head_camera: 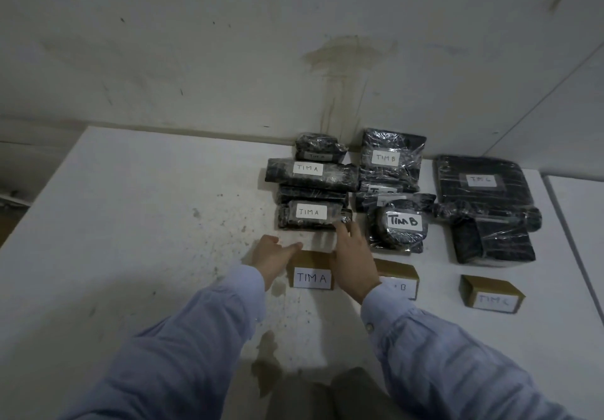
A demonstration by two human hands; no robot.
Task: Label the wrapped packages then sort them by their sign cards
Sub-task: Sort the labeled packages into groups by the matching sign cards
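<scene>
The white, speckled worktop (147, 223) carries three groups of dark bundles in clear plastic film. Each group sits behind a brown cardboard sign card with a white paper face.

The left hand (274, 256), in a pale blue sleeve, lies loosely open at 9 o'clock of the TIM A sign card (312, 275). One finger stretches towards the card's far left corner, and the hand holds nothing.

At 12 o'clock of that card sits the TIM A stack. The nearest package (310, 217) and the one behind it (310, 171) both read "TIM A"; the farthest label is too faint to read.

The right hand (354, 262) reaches over the card with its fingers straight, the tips at the nearest package's near right corner. Blur hides whether they touch it, and nothing is gripped.

At 3 o'clock of this group, the rounded TIM B package (397, 226) fronts its own stack and has a bold label. The right wrist covers most of its sign card (403, 275), leaving only "B" to read.

Farthest right, the third sign card (490, 295) and the broad flat package (483, 184) read "TIM" plus a blurred letter. The folded bundle (490, 240) between them shows no label.

These bundles look soft and light under slippery, crinkled film. I would take one across its short sides with the whole hand, never by loose film or the paper label.
</scene>
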